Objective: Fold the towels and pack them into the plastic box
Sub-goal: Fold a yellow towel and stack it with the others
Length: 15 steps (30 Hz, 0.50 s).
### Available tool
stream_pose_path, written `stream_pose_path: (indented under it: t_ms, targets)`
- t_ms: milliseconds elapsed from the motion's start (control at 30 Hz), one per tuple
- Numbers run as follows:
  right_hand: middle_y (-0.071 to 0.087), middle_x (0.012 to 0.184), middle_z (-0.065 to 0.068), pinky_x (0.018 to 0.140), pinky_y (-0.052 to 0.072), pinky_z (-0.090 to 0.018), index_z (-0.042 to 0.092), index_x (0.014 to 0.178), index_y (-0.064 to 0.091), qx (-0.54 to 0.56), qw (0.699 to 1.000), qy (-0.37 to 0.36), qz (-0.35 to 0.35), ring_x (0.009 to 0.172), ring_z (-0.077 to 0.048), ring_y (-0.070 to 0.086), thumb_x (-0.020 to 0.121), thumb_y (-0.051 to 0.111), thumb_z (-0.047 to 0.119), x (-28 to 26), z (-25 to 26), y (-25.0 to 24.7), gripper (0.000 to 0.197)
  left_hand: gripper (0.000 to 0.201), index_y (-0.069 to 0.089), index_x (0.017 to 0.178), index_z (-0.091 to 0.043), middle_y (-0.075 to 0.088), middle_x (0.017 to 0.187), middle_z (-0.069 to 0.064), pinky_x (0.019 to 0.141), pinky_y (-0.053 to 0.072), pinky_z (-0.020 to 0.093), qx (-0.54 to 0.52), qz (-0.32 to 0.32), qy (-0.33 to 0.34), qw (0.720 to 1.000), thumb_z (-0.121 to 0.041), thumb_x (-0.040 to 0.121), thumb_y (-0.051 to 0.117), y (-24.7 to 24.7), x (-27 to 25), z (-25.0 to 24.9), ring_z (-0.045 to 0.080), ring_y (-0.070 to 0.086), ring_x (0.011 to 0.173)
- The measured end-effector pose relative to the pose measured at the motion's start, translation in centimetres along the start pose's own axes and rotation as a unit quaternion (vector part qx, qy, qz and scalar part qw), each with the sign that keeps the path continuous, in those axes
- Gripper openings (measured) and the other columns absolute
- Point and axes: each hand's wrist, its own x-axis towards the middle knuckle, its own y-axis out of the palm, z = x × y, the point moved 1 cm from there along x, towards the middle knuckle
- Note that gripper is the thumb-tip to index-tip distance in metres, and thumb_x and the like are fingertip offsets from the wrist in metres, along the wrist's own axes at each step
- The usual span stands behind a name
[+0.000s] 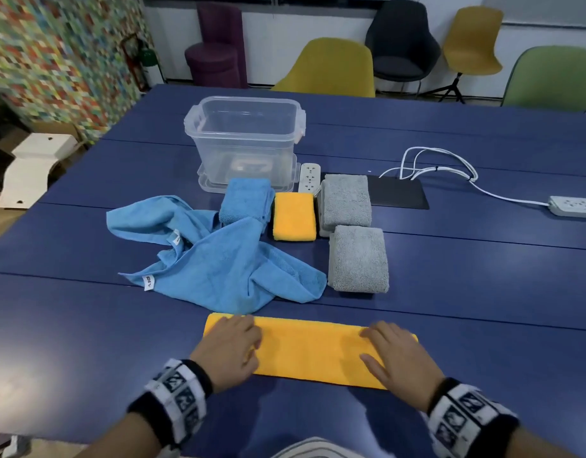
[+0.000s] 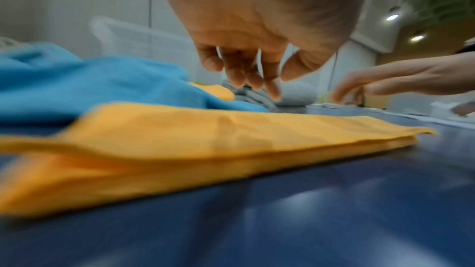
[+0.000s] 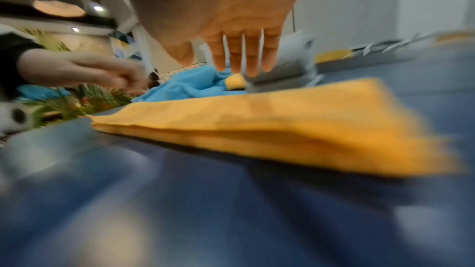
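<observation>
- Nearest the head camera, both hands hover at the ends of the long orange towel (image 1: 309, 350): the left hand (image 1: 230, 347) over its left end, the right hand (image 1: 395, 355) over its right end. Fingers are spread and relaxed, gripping nothing; the wrist views show them just above the cloth (blur hides whether any fingertip touches).
- Blue table (image 1: 483, 276) carries everything; its top looks smooth, so cloth probably slides easily on it.
- Clear plastic box (image 1: 245, 143) stands open and empty at the far middle, apparently on its own lid, well apart from the hands.
- Loose blue towel (image 1: 219, 262) lies crumpled between the orange strip and the box, directly in the reaching path, and not yet folded.
- That orange strip, folded lengthwise with layered edges facing the person, looks soft, light and limp. It should be pinched at one short end through all layers and carried over to the other end, or the layers may slip apart.
- Two folded grey towels (image 1: 357, 259) (image 1: 346, 200), a folded blue towel (image 1: 247, 200) and a small folded orange towel (image 1: 294, 217) wait just in front of the box.
- A black mat (image 1: 400, 193), a white power strip (image 1: 309, 177) and white cables (image 1: 450, 163) lie to the right of the box.
</observation>
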Motion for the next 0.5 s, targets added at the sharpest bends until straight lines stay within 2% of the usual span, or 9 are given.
stream_pose_path:
  t_ms: [67,133,167,200,267,333,367,433,500]
  targets:
    - [0.059,0.124,0.002,0.093,0.042,-0.021,0.021,0.129,0.042,-0.001,1.000,-0.001,0.024,0.114,-0.015,0.056,0.098,0.006,0.048,1.9,2.6,2.8,0.055,0.025,0.053,0.096,-0.032,0.063,0.091,-0.012,0.077,0.034,0.019,-0.041,0.012,0.023,0.999,-0.036,0.074,0.042,2.0,1.5,-3.5,0.002,0.048,0.088]
    - [0.021,0.154,-0.007,0.110,0.018,-0.029,0.013,0.148,0.015,-0.025,0.998,0.004,0.058,0.143,-0.021,0.020,0.098,0.004,0.051,3.3,4.2,5.3,0.064,0.039,0.044,0.125,-0.029,0.061,0.123,-0.005,0.096,0.037,0.024,-0.030,0.054,0.018,0.998,-0.041,0.091,0.030,4.6,2.7,-6.3,0.012,0.050,0.117]
    - [0.003,0.157,-0.008,0.111,0.010,-0.032,0.010,0.149,0.004,-0.022,0.998,-0.003,0.066,0.146,-0.021,0.002,0.097,0.005,0.053,3.6,4.3,6.4,0.067,0.047,0.033,0.139,-0.027,0.049,0.139,0.000,0.105,0.029,0.030,-0.035,0.076,0.012,0.996,-0.043,0.097,0.020,5.4,2.8,-6.8,0.020,0.038,0.131]
    - [-0.006,0.157,-0.008,0.112,0.007,-0.034,0.009,0.149,0.000,-0.015,0.998,-0.013,0.062,0.145,-0.022,-0.006,0.097,0.007,0.055,3.6,4.1,7.2,0.069,0.055,0.020,0.148,-0.023,0.031,0.150,0.005,0.111,0.018,0.036,-0.028,0.071,0.016,0.997,-0.046,0.099,0.012,6.5,2.7,-6.8,0.024,0.021,0.141]
    - [-0.003,0.157,-0.009,0.112,0.007,-0.035,0.009,0.148,0.001,-0.021,0.998,-0.024,0.052,0.145,-0.021,-0.005,0.096,0.011,0.057,3.1,3.2,7.9,0.071,0.060,0.006,0.150,-0.018,0.002,0.157,0.009,0.113,0.005,0.039,-0.030,0.070,0.005,0.997,-0.049,0.098,0.009,7.3,2.1,-5.5,0.024,-0.002,0.145]
    - [0.004,0.157,-0.010,0.112,0.007,-0.035,0.010,0.148,0.003,-0.037,0.998,-0.034,0.026,0.145,-0.021,-0.003,0.096,0.013,0.057,2.5,1.6,7.8,0.071,0.060,0.005,0.149,-0.018,-0.004,0.157,0.008,0.113,0.002,0.038,-0.051,0.065,-0.010,0.997,-0.049,0.099,0.011,7.4,1.8,-3.6,0.023,-0.005,0.145]
    - [0.004,0.158,-0.010,0.112,0.007,-0.035,0.011,0.149,0.004,-0.048,0.998,-0.032,0.021,0.145,-0.020,-0.004,0.096,0.014,0.057,2.1,0.6,7.9,0.071,0.059,0.004,0.149,-0.019,0.000,0.158,0.008,0.113,0.002,0.037,-0.060,0.065,-0.022,0.996,-0.049,0.099,0.011,7.2,1.6,-2.7,0.024,-0.001,0.145]
    - [0.006,0.157,-0.008,0.112,0.007,-0.035,0.012,0.149,0.005,-0.068,0.997,-0.025,0.024,0.145,-0.019,-0.006,0.096,0.014,0.057,1.3,-1.6,7.6,0.070,0.058,0.003,0.149,-0.020,0.024,0.154,0.009,0.112,0.002,0.034,-0.052,0.090,-0.058,0.993,-0.049,0.099,0.010,6.5,1.0,-0.8,0.025,0.019,0.139]
    - [-0.001,0.158,-0.007,0.112,0.007,-0.035,0.012,0.149,0.004,-0.089,0.996,-0.023,0.017,0.145,-0.019,-0.007,0.096,0.013,0.058,0.5,-3.9,7.4,0.070,0.059,0.003,0.149,-0.019,0.045,0.142,0.009,0.112,0.002,0.033,-0.034,0.115,-0.085,0.989,-0.049,0.099,0.009,6.0,0.3,1.0,0.022,0.031,0.131]
